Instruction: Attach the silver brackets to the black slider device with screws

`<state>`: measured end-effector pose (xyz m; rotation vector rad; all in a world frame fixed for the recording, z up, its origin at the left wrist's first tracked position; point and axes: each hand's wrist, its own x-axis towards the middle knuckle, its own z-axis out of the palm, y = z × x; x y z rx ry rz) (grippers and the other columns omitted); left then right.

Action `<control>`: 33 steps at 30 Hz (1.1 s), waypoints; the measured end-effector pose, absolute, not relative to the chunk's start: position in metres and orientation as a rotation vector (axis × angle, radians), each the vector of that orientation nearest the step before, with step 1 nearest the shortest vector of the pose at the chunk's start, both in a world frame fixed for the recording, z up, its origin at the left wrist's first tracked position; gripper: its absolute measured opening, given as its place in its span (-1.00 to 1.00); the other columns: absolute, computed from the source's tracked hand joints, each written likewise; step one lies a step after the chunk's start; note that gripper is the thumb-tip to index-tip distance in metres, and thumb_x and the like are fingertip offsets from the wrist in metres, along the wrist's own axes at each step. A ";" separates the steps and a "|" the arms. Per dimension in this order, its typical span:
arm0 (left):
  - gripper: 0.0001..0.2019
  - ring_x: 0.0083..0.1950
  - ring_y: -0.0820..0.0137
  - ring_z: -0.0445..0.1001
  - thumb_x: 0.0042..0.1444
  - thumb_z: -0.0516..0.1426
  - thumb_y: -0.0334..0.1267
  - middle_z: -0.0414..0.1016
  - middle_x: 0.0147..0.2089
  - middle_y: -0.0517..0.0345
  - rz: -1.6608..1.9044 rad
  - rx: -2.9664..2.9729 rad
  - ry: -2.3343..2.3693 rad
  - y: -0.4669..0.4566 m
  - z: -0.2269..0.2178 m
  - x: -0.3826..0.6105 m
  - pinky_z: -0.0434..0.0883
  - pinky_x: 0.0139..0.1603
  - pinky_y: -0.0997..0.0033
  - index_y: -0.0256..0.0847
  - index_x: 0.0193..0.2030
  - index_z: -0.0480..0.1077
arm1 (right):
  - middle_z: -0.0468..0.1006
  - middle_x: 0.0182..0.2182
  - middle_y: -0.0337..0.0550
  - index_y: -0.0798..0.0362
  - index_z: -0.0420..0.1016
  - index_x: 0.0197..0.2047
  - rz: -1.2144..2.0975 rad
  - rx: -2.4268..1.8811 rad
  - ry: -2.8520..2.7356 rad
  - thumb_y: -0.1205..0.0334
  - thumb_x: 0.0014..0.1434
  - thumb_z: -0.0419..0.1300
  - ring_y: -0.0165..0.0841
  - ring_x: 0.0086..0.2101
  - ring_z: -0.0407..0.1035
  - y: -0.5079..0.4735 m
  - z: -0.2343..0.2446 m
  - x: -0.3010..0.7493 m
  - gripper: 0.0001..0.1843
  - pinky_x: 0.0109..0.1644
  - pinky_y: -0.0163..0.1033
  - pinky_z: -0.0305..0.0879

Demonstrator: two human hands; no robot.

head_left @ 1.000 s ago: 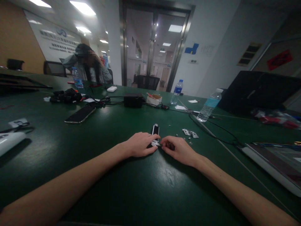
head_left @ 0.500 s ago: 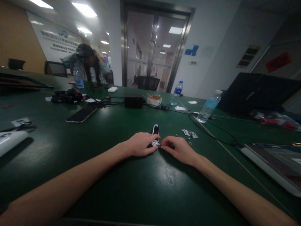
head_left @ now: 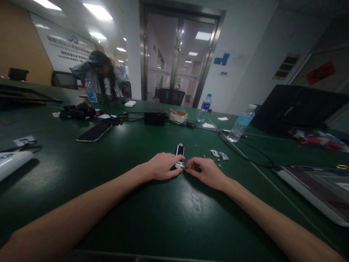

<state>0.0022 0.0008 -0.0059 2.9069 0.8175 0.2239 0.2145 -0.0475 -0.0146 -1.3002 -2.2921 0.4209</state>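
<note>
A small black-and-silver device (head_left: 180, 150), narrow and with a metal tip at its far end, lies on the green table. My left hand (head_left: 165, 166) grips its near end between thumb and fingers, holding it against the tabletop. Right beside it, the fingertips of my right hand (head_left: 205, 172) are pinched together at the device's near right corner. Whatever is between them is too small to make out. To the right of that hand lie white metal plates with holes (head_left: 219, 154) and several tiny metal pieces (head_left: 219, 165).
Two water bottles (head_left: 204, 107) (head_left: 241, 123) stand beyond my right hand, near black cables (head_left: 251, 153). A phone (head_left: 95, 132), a black box (head_left: 155, 116) and a small open carton (head_left: 179, 116) sit farther back. A laptop-like panel (head_left: 316, 193) lies at right. Another person (head_left: 105, 74) sits across.
Both hands keep nearly the same hold and place at the device. The whole view has shifted very slightly; nothing on the table has visibly moved.
</note>
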 end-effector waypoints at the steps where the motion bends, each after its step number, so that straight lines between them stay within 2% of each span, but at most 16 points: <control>1: -0.61 -0.13 0.24 0.49 0.29 0.00 -0.09 0.50 -0.10 0.03 0.220 2.908 0.823 0.001 -0.006 0.002 0.38 -0.14 0.31 -0.17 0.19 0.20 | 0.49 -0.43 -0.26 0.06 0.48 -0.25 0.421 -1.301 -2.291 0.28 0.17 0.20 -0.46 -0.45 0.34 -0.048 -0.014 0.214 -0.93 -0.37 -0.35 0.26; 14: -0.61 -0.14 0.25 0.48 0.29 -0.01 -0.08 0.50 -0.10 0.02 0.247 2.905 0.809 0.002 -0.008 0.002 0.37 -0.14 0.31 -0.17 0.19 0.20 | 0.54 -0.32 -0.19 0.07 0.49 -0.24 0.369 -1.277 -2.329 0.30 0.20 0.20 -0.41 -0.35 0.40 -0.047 -0.014 0.216 -0.94 -0.27 -0.30 0.31; 21: -0.62 -0.13 0.25 0.48 0.30 -0.01 -0.10 0.49 -0.09 0.01 0.219 2.873 0.820 0.000 -0.005 0.002 0.37 -0.13 0.31 -0.18 0.19 0.21 | 0.53 -0.32 -0.19 0.06 0.48 -0.25 0.324 -1.263 -2.331 0.31 0.19 0.22 -0.41 -0.36 0.40 -0.047 -0.013 0.214 -0.95 -0.25 -0.29 0.33; 33: -0.62 -0.13 0.25 0.49 0.29 0.00 -0.10 0.50 -0.09 0.02 0.240 2.885 0.810 0.001 -0.007 0.002 0.37 -0.12 0.30 -0.18 0.18 0.21 | 0.52 -0.27 -0.13 0.05 0.48 -0.19 0.248 -1.262 -2.338 0.23 0.23 0.16 -0.38 -0.31 0.40 -0.048 -0.012 0.217 -0.88 -0.20 -0.26 0.35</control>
